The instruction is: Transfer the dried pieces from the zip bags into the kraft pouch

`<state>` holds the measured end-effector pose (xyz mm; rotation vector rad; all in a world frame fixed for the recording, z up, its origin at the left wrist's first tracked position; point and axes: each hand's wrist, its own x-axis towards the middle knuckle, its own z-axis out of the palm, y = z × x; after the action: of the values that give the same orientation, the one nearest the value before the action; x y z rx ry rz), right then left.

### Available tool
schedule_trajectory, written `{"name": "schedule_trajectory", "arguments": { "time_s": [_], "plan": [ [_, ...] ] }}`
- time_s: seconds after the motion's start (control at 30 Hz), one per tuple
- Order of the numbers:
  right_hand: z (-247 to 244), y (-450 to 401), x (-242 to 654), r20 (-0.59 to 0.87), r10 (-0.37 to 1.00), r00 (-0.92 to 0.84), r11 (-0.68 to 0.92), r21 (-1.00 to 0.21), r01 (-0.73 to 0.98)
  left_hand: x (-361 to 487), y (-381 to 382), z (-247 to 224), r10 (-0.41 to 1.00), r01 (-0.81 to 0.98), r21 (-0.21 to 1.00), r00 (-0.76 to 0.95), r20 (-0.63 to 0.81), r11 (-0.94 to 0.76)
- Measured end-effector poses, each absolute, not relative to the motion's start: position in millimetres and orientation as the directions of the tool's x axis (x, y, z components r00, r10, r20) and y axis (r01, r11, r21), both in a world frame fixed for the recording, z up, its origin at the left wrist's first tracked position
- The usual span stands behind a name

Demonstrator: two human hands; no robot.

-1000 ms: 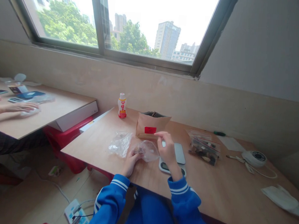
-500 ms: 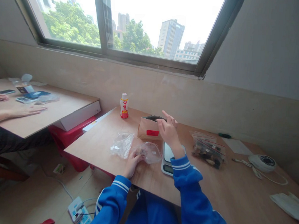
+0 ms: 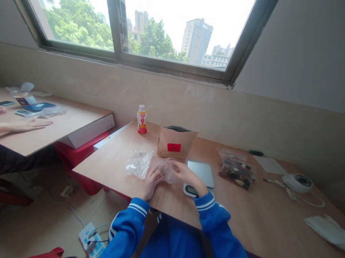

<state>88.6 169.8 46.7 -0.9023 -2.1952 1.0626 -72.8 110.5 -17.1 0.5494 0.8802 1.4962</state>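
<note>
A clear plastic bag (image 3: pixel 167 170) lies near the table's front edge, between my two hands. The fingers of my left hand (image 3: pixel 151 182) are closed on its left side. My right hand (image 3: pixel 186 173) pinches the bag's right side, its wrist over the front of a flat scale (image 3: pixel 201 173). Just behind the bag stands a brown paper pouch (image 3: pixel 176 142) with a red label, its top open. Another crumpled clear bag (image 3: pixel 140 164) lies left of my hands. What is inside the held bag is too small to make out.
A white and red bottle (image 3: pixel 142 119) stands at the back left. On the right are zip bags of dark pieces (image 3: pixel 238 173), a white dome camera (image 3: pixel 298 183) with its cable and a white cloth (image 3: pixel 327 230). Another person's hands rest on the left table (image 3: pixel 75 114).
My right hand has come down from the mouth of the paper pouch to the clear bag and taken hold of it. The pouch top now shows fully. The view has shifted slightly.
</note>
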Motion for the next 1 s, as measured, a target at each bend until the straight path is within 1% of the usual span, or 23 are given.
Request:
{"name": "schedule_trajectory", "arguments": {
  "time_s": [0.13,0.23,0.33,0.47,0.53,0.67,0.83,0.93,1.0],
  "plan": [
    [32,175,77,0.239,0.699,-0.674,0.577,-0.746,0.333,-73,112,-19,0.987,-0.562,0.826,-0.107,-0.119,0.039],
    [28,176,72,0.274,0.703,-0.656,0.596,-0.731,0.333,-73,112,-20,0.990,-0.525,0.850,-0.107,-0.097,0.026],
    [27,174,73,0.259,0.725,-0.638,0.548,-0.778,0.308,-72,112,-19,0.990,-0.511,0.859,-0.101,-0.096,0.031],
    [25,170,78,0.192,0.786,-0.587,0.402,-0.881,0.250,-72,113,-21,0.988,-0.509,0.860,-0.115,-0.105,0.033],
    [25,169,80,0.190,0.806,-0.560,0.357,-0.911,0.205,-73,114,-23,0.985,-0.510,0.860,-0.129,-0.112,0.030],
    [25,169,83,0.195,0.827,-0.528,0.312,-0.939,0.143,-73,113,-24,0.985,-0.503,0.863,-0.124,-0.119,0.041],
    [31,164,90,0.166,0.858,-0.487,0.252,-0.961,0.116,-73,113,-23,0.985,-0.523,0.852,-0.127,-0.119,0.036],
    [45,161,99,0.158,0.876,-0.456,0.218,-0.972,0.083,-73,114,-24,0.979,-0.534,0.845,-0.153,-0.132,0.030],
    [65,163,104,0.189,0.884,-0.427,0.224,-0.974,0.034,-73,114,-24,0.977,-0.541,0.840,-0.161,-0.138,0.030]
  ]
}}
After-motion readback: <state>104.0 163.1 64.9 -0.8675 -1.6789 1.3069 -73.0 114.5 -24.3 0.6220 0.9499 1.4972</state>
